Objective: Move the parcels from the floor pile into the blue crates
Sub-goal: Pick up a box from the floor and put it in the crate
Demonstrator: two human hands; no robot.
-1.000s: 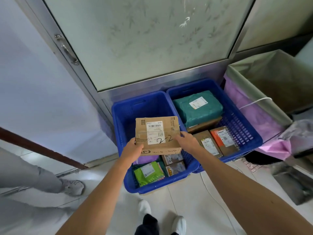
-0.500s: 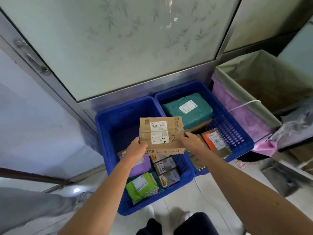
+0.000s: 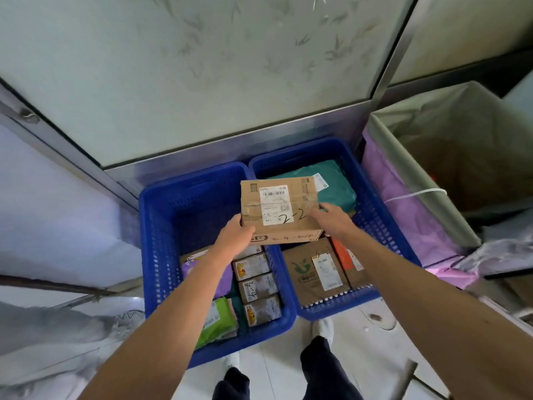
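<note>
Grips box (image 3: 281, 209) at near-left corner with left hand (image 3: 235, 241), right edge with right hand (image 3: 331, 220). Holds it above right rim of left crate (image 3: 155, 226), long axis crosswise. Likely needs lowering leftward into its far half.

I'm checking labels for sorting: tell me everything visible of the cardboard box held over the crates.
The cardboard box is brown card, shut and taped along its top. A white label with a barcode sits on top, with "2-2" handwritten in black; more handwriting runs along the near side. It is held about level over where the two blue crates meet. The left hand grips its near-left corner, the right hand its right edge.
</note>
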